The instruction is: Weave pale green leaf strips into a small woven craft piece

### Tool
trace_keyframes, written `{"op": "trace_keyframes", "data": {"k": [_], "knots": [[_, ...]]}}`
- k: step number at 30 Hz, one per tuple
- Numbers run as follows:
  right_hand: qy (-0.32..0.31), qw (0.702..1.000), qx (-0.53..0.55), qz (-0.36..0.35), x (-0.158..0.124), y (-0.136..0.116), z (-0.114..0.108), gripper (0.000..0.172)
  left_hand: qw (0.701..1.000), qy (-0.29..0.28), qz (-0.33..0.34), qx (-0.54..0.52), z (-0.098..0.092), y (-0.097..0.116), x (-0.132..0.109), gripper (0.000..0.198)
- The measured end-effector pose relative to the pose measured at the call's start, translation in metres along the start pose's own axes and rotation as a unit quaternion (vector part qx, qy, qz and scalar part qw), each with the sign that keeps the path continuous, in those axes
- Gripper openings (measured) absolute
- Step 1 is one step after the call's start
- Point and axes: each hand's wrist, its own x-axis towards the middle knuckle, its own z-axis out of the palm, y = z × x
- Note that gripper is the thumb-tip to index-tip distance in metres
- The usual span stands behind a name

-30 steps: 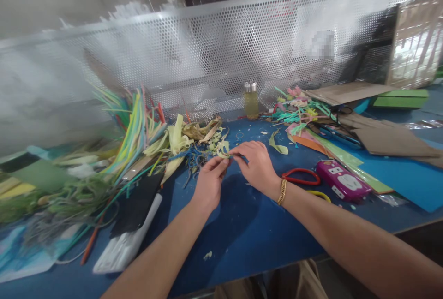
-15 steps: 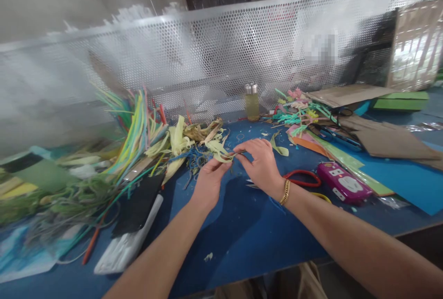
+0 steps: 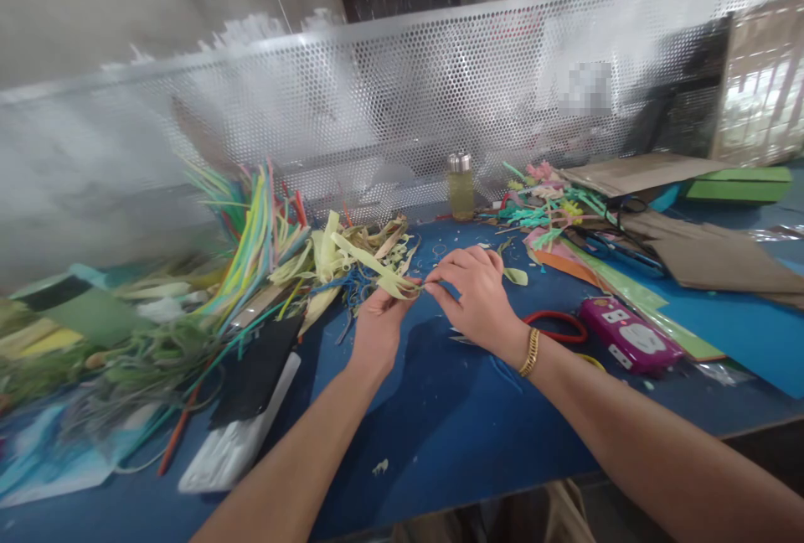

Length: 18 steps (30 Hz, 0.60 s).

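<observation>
A pale yellow-green strip that looks like corn husk (image 3: 386, 275) curls up and leftward from my left hand (image 3: 380, 329), which is closed on it between thumb and fingers. Just to the right, my right hand (image 3: 468, 296) makes a pinch close to the left fingertips. Something thin seems to sit in that pinch, too small to name. Both hands are raised over the blue table (image 3: 452, 434). Behind the left hand lies a heap of similar husks (image 3: 327, 254) with blue string-like scraps (image 3: 358, 283). A loose husk piece (image 3: 516, 276) rests beyond the right hand.
A purple power socket box (image 3: 631, 335) and red-handled scissors (image 3: 559, 325) lie right. Coloured pipe-like strips (image 3: 251, 233), green yarn (image 3: 169, 359) and a black flat object (image 3: 255, 367) crowd the left. A lidded bottle (image 3: 461, 188) stands before the perforated metal panel (image 3: 402, 99).
The husk strip now reaches further up and left from my left hand. My right hand's fingers have drawn together, and less of the thin piece shows between the hands.
</observation>
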Motion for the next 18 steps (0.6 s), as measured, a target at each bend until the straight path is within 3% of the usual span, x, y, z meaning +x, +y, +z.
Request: {"op": "trace_keyframes", "data": {"k": [9,18], "knots": [[-0.002,1.0,0.004,0.006,-0.0008,0.0029,0.0034,0.011,0.999,-0.036,-0.023,-0.028,0.004,0.0013,-0.0048,0.026],[-0.015,0.999,-0.01,-0.035,-0.0024,-0.0034,0.0013,0.014,1.0,-0.006,-0.012,0.012,0.0049,0.0014,-0.0056,0.019]]}}
